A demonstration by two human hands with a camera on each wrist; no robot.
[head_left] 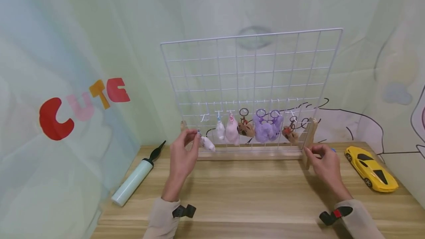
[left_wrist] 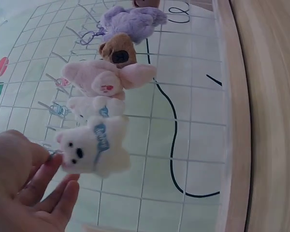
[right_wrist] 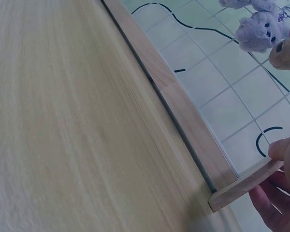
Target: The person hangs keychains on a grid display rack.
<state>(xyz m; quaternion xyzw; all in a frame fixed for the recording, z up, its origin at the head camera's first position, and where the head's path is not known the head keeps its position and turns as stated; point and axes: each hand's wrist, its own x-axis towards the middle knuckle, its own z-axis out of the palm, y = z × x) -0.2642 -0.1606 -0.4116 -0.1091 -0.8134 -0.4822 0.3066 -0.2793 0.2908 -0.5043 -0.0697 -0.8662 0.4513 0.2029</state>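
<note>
Between thumb and fingers, my left hand [head_left: 184, 154] pinches the top loop of a white plush bear keychain [left_wrist: 89, 150], which has a blue ribbon across its body. The bear tilts in front of the wire grid rack [head_left: 255, 65], at its left end. My right hand [head_left: 324, 159] grips the wooden side post [right_wrist: 246, 186] at the rack's right end. From the rack's hooks hang another white plush [head_left: 220, 130], a pink plush [head_left: 232, 130], a brown plush [head_left: 246, 129], purple plushes [head_left: 265, 128] and a second brown plush [head_left: 290, 134].
A pale blue hand pump [head_left: 132, 182] with a black nozzle lies left of the rack. To the right stands a yellow toy car [head_left: 371, 169]. The rack's wooden base bar [head_left: 249, 155] rests near the back of the wooden table [head_left: 252, 198], before a printed cloth backdrop [head_left: 139, 28].
</note>
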